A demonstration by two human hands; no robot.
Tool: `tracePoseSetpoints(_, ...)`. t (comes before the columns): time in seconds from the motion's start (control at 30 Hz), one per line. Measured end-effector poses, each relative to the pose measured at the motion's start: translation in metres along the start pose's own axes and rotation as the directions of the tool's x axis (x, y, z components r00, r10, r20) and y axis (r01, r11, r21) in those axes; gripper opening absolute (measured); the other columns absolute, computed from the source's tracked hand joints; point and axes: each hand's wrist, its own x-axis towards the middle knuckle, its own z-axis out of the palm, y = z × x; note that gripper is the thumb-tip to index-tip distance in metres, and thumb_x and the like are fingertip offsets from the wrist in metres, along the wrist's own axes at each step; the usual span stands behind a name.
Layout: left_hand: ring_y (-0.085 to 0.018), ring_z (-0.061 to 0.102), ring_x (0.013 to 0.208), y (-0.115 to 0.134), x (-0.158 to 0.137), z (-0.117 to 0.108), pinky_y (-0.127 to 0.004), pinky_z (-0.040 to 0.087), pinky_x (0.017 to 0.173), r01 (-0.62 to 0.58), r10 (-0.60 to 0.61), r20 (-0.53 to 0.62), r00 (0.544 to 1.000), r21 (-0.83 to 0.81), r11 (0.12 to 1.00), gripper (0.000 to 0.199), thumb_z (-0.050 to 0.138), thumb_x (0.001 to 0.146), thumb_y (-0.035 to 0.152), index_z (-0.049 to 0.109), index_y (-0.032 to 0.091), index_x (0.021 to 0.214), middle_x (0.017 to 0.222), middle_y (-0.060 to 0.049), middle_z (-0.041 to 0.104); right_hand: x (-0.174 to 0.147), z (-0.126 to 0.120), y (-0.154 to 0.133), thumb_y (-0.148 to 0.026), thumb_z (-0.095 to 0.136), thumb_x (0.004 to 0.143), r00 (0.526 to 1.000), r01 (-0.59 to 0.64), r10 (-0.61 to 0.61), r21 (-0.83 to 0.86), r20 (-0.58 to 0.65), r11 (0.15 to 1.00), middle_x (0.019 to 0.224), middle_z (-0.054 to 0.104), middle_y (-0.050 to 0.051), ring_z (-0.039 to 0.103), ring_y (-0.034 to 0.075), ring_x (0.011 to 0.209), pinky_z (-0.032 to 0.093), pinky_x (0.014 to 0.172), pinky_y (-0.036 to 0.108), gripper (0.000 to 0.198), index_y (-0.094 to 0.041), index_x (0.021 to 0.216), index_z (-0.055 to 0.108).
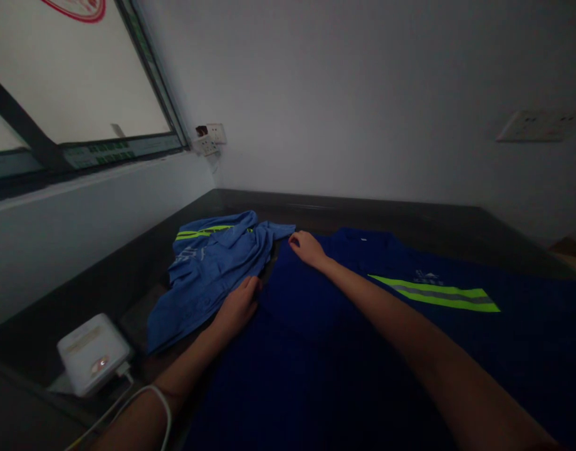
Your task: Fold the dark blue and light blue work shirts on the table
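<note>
A dark blue work shirt [297,326] with a collar and a yellow-green and grey reflective stripe lies spread out in front of me. My right hand [310,248] is closed in a pinch at its far left edge, left of the collar. Nearer to me, my left hand [240,302] has its fingers curled onto the left edge of the same shirt. Fingertips of both hands are partly hidden, and the cloth is very dark there. Just left of my hands lies a lighter blue work shirt [207,269], crumpled, with yellow-green stripes.
The dark tabletop [141,275] meets a white wall [344,106] at the back. At the lower left sits a white box-shaped device [94,354] with a white cable [163,401] running by my left forearm. Wall sockets [534,125] and a window [81,75] are beyond.
</note>
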Motion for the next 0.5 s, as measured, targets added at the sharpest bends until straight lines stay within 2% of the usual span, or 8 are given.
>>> tracePoseSetpoints(0.1, -0.019, 0.055, 0.091, -0.004, 0.001, -0.001, -0.032, 0.044, 0.080, -0.031, 0.031, 0.009, 0.999, -0.047, 0.998, 0.031, 0.042, 0.069, 0.003, 0.043, 0.023, 0.092, 0.101, -0.005, 0.054, 0.024, 0.010, 0.005, -0.022, 0.049, 0.090, 0.993, -0.117, 0.117, -0.050, 0.002, 0.992, 0.111, 0.062, 0.012, 0.056, 0.022, 0.106, 0.043, 0.087, 0.032, 0.020, -0.016, 0.105, 0.061)
tracePoseSetpoints(0.27, -0.019, 0.056, 0.090, -0.011, 0.002, -0.005, -0.030, 0.044, 0.078, -0.079, 0.082, 0.033, 0.996, -0.089, 0.993, 0.029, 0.043, 0.070, 0.006, 0.045, 0.022, 0.094, 0.098, -0.004, 0.055, 0.042, 0.031, 0.001, -0.033, 0.054, 0.088, 0.979, -0.202, 0.204, -0.076, 0.014, 0.976, 0.108, 0.065, 0.013, 0.061, 0.027, 0.100, 0.047, 0.079, 0.034, 0.026, -0.016, 0.109, 0.056)
tracePoseSetpoints(0.37, -0.018, 0.056, 0.086, -0.012, 0.002, -0.007, -0.029, 0.043, 0.075, -0.073, 0.076, 0.037, 0.996, -0.092, 0.993, 0.026, 0.044, 0.069, 0.007, 0.047, 0.021, 0.091, 0.094, -0.003, 0.057, 0.047, 0.036, -0.001, -0.031, 0.056, 0.087, 0.976, -0.212, 0.216, -0.097, 0.028, 0.972, 0.106, 0.067, 0.012, 0.063, 0.027, 0.096, 0.048, 0.076, 0.034, 0.026, -0.019, 0.110, 0.054)
tracePoseSetpoints(0.5, -0.017, 0.056, 0.083, -0.013, 0.002, -0.010, -0.026, 0.042, 0.072, -0.078, 0.086, 0.079, 0.993, -0.104, 0.992, 0.027, 0.043, 0.067, 0.005, 0.049, 0.022, 0.088, 0.090, -0.002, 0.058, 0.048, 0.037, 0.004, -0.022, 0.048, 0.091, 0.984, -0.170, 0.174, -0.125, 0.023, 0.978, 0.112, 0.065, 0.010, 0.062, 0.026, 0.102, 0.045, 0.082, 0.035, 0.021, -0.022, 0.111, 0.054)
